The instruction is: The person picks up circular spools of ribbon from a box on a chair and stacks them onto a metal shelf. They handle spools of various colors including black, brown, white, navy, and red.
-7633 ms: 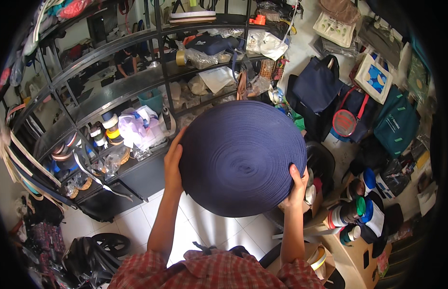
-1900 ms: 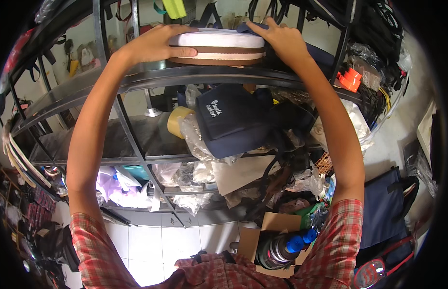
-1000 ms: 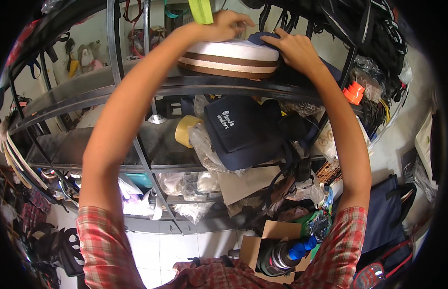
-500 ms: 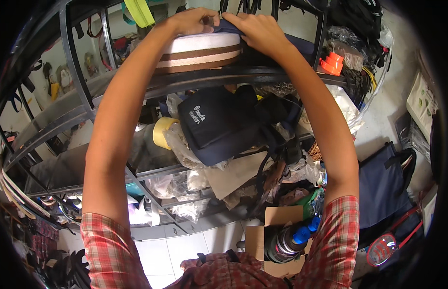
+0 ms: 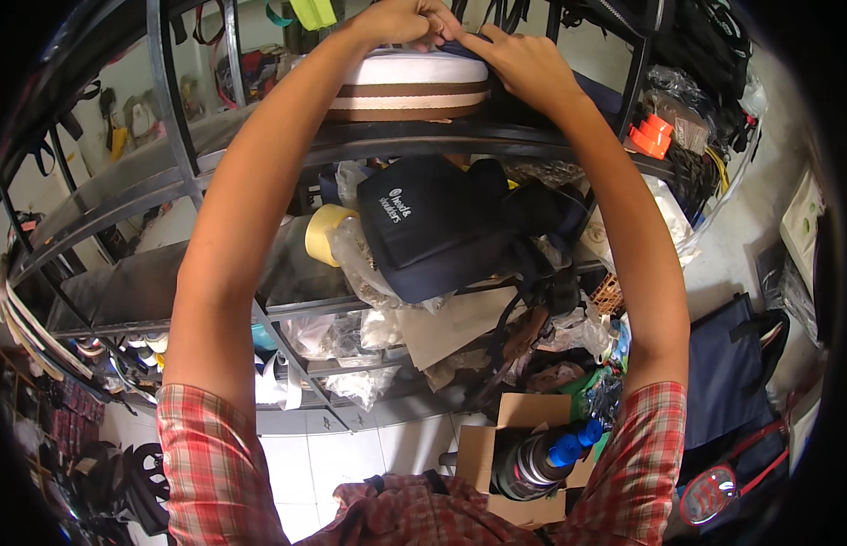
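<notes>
Person's left hand point(image 5: 401, 23) curled, right hand point(image 5: 530, 69) reaching over blue strap point(image 5: 465, 47) atop stacked rolls point(image 5: 408, 73); whether either pinches, can't tell.

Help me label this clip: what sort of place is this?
Probably a bag-making workshop or its storeroom: rolled webbing lies on a black shelf, with a dark bag below and a navy bag at right.

Shows white, brown and cream bands on the far rolls point(image 5: 408, 87), navy on the fabric point(image 5: 463, 48). Has yellow on the left tape roll point(image 5: 325, 235), red plaid on the near shirt point(image 5: 414, 510).
</notes>
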Action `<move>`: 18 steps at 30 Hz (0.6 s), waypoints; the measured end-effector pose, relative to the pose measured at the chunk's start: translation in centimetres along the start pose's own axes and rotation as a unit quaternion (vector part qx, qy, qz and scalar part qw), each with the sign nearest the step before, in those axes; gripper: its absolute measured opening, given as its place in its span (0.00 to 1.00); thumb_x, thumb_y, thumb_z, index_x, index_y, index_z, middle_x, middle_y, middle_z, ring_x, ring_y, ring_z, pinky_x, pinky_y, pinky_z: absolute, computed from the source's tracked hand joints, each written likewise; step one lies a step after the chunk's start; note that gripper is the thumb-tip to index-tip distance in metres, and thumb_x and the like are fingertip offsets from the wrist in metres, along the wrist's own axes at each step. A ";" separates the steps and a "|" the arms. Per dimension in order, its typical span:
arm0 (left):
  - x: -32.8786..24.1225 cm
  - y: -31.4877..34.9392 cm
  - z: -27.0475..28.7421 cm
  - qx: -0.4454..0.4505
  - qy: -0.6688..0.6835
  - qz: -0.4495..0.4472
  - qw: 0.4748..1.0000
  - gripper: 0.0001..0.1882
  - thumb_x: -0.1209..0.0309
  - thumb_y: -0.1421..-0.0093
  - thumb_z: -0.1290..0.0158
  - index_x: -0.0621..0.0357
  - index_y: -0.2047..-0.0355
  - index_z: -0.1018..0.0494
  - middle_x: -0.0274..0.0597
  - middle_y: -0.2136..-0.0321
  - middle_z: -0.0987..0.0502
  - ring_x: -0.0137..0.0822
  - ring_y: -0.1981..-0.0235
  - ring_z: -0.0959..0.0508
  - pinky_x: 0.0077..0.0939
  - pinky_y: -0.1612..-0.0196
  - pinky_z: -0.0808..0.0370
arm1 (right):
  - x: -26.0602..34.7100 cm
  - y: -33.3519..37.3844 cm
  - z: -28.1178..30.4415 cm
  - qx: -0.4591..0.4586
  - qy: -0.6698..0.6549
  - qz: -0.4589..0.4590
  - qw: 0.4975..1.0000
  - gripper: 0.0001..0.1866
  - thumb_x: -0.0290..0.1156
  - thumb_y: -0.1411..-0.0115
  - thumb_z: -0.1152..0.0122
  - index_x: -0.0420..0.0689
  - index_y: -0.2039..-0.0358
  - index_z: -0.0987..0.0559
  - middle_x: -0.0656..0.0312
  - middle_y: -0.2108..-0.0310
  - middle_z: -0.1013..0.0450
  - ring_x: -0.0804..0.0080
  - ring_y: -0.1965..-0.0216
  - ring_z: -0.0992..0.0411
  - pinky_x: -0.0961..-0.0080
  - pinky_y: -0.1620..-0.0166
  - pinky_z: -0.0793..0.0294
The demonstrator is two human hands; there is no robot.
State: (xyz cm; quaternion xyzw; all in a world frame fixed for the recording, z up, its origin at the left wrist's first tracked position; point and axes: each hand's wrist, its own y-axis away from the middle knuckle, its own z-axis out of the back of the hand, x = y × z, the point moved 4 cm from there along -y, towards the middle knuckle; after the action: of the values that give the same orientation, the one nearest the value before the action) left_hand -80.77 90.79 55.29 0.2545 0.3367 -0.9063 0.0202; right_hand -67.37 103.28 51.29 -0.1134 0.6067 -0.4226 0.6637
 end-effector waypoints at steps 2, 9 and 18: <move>-1.4 0.8 0.3 -0.024 -0.025 0.047 0.998 0.09 0.74 0.50 0.45 0.66 0.69 0.25 0.45 0.66 0.23 0.35 0.68 0.22 0.28 0.66 0.25 | -0.3 0.3 -0.2 0.001 -0.001 0.000 1.000 0.32 0.21 0.51 0.44 0.55 0.44 0.32 0.59 0.62 0.27 0.59 0.73 0.23 0.66 0.73 0.25; -5.2 11.1 0.5 0.054 -0.429 -0.030 0.901 0.39 0.41 0.51 0.42 0.52 0.45 0.32 0.48 0.52 0.25 0.48 0.48 0.27 0.40 0.46 0.30 | -1.2 -0.3 -0.1 0.016 0.003 -0.045 0.999 0.27 0.22 0.53 0.42 0.51 0.49 0.30 0.57 0.62 0.27 0.58 0.72 0.23 0.64 0.72 0.24; -8.6 12.2 -5.8 -0.028 -0.635 -0.159 0.755 0.37 0.47 0.49 0.44 0.38 0.40 0.40 0.46 0.47 0.33 0.49 0.57 0.24 0.38 0.59 0.22 | -2.7 -1.3 0.2 -0.032 -0.008 -0.072 0.997 0.23 0.23 0.50 0.42 0.51 0.52 0.29 0.57 0.64 0.26 0.55 0.71 0.23 0.61 0.71 0.24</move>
State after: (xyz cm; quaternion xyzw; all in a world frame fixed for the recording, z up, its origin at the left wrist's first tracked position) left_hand -68.14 83.80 48.28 -0.4380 0.3077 -0.8396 0.0919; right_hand -67.45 104.25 54.11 -0.1814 0.6051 -0.4484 0.6323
